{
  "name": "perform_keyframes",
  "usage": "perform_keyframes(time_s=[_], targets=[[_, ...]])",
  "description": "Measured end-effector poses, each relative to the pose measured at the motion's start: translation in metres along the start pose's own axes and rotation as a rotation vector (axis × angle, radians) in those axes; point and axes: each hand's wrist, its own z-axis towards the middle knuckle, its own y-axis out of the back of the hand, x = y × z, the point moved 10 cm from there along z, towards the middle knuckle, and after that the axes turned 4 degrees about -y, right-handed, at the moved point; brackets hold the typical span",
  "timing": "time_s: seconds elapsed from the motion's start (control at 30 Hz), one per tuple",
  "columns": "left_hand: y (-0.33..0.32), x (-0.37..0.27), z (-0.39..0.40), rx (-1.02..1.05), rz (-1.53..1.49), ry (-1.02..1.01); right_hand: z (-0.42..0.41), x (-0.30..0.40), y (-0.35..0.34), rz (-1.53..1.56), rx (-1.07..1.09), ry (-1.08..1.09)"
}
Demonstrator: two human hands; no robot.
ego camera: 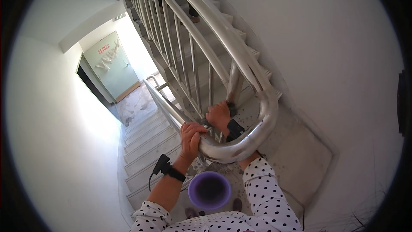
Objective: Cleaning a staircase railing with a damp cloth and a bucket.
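Note:
My left hand [191, 137] rests on the curved stainless steel handrail [222, 151], its fingers wrapped over the tube. Beneath the rail's loop reaches my right hand [219, 116], closed around a dark scrubbing pad or cloth [231, 109] against the foot of the metal newel post [235, 85]; the pad is partly hidden by the hand. Each wrist wears a black strap with a device. Between my arms, on the landing, stands a purple bucket [210, 190] with dark contents.
Stairs [151, 145] descend at the left towards an opened door [111, 66]. Another flight rises beyond the balusters [180, 51], where a person in dark trousers [193, 6] is partly visible. A white wall [305, 38] borders the landing [289, 154] on the right.

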Motion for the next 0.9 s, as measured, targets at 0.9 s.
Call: perform_keyframes(time_s=[0.9], targets=[[0.004, 0.001, -0.001, -0.049, 0.006, 0.012, -0.077, -0.073, -0.004, 0.303, -0.511, -0.214]])
